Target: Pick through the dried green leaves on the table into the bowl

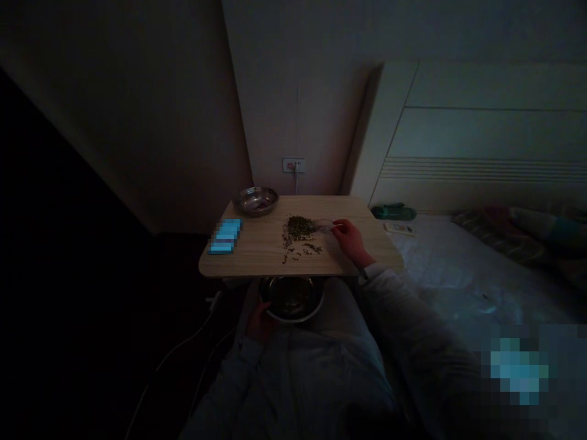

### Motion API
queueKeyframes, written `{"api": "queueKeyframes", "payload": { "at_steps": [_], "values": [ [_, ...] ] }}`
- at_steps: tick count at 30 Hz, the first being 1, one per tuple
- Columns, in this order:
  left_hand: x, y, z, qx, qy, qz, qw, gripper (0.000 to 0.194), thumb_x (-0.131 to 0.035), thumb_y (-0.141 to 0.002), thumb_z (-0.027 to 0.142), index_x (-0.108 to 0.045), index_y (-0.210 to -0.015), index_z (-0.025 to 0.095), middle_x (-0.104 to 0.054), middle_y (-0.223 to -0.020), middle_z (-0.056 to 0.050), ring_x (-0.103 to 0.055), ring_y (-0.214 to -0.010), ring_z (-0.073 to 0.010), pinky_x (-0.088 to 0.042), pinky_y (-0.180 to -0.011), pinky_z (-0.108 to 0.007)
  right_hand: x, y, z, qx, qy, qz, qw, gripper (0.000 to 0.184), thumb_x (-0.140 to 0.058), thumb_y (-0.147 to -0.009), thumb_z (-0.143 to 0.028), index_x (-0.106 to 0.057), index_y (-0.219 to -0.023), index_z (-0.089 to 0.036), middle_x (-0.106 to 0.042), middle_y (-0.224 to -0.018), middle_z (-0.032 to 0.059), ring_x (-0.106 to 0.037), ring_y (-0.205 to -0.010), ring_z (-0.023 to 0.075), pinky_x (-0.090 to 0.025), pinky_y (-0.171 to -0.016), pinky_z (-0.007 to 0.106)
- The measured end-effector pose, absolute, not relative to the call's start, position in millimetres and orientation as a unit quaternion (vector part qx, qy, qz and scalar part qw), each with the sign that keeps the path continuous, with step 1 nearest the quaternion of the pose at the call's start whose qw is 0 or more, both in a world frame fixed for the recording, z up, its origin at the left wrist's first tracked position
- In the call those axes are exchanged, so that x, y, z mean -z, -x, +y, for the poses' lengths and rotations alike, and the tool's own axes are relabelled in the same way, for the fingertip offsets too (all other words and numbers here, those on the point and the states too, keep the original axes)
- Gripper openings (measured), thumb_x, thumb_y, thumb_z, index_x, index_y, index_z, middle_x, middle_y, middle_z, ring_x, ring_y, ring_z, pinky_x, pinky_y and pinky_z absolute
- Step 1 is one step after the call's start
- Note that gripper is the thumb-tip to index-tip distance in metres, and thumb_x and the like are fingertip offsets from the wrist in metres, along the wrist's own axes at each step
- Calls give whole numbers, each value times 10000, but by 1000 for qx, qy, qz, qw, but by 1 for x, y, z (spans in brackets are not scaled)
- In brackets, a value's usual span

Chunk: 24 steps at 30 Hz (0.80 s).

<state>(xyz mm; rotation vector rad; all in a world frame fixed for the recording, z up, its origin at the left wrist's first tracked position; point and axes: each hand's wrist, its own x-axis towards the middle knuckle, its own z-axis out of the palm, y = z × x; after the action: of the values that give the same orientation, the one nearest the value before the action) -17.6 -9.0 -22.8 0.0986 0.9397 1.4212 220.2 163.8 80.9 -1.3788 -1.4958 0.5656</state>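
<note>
Two levels of work: on the wooden worktop (pixel 353 211), right hand (pixel 348 237) pinched on a clear piece (pixel 323 227), thin and probably plastic; below the near edge, left hand (pixel 259 322) gripping the side of a metal bowl (pixel 293 319) on the lap (pixel 342 305). Around the middle of the worktop, just left of the clear piece, a heap of small dark-green grains (pixel 300 228) (beans, perhaps; too dim to be sure), with stragglers (pixel 315 248) strewn toward the near edge. Best handled, judging by this layout, with low, slow strokes rather than flicks, so as not to set round grains rolling. Hold the bowl level, rim snug beneath the near edge, to catch any runaways. Pinch lightly to avoid crumpling the plastic. Work well clear of the second bowl (pixel 257 211) at the far left corner and the bright slab (pixel 225 236) along the left edge.
</note>
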Motion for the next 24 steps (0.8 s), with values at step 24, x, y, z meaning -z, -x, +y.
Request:
{"api": "queueKeyframes", "payload": {
  "at_steps": [24],
  "values": [
    [-1,9,-11,-606,7,433,668,423,-555,-711,64,-649,-1083,241,-749,-828,-9,-648,-1018,-255,-511,-900,-397,-79,-198,206,-237,622,-646,373,174,-561,-753,-169,-650,-903,-173,-691,-809,71,-637,-761,174,-487,-785,337]
  ]
}}
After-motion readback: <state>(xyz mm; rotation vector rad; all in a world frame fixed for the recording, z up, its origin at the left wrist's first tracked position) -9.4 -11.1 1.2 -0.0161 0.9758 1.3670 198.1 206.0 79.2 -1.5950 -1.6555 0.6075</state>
